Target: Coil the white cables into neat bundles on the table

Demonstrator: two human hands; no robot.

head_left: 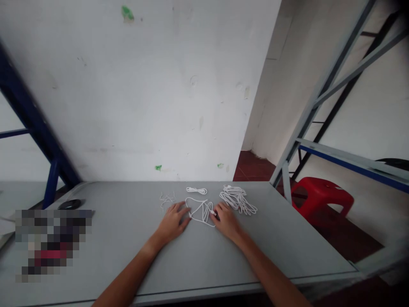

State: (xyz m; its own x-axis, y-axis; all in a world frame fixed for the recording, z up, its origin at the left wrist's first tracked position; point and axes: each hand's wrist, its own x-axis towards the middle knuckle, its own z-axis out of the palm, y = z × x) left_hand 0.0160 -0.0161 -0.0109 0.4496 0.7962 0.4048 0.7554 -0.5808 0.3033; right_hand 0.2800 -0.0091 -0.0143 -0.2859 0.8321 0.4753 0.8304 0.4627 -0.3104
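The left hand [172,222] and right hand [227,221] rest with fingers loose and open against the light, limp white cord [198,209] on the desk [287,264], best pinched at its stiffer plug [212,212].

Scuffed white wall [134,94], grey metal shelving frame [326,85], red plastic stool [322,196], dark red floor tiles [252,168]

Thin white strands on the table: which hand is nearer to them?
Left. The left hand sits just in front of the thin white strands; the right hand is farther off to their right, beyond the white cord loop.
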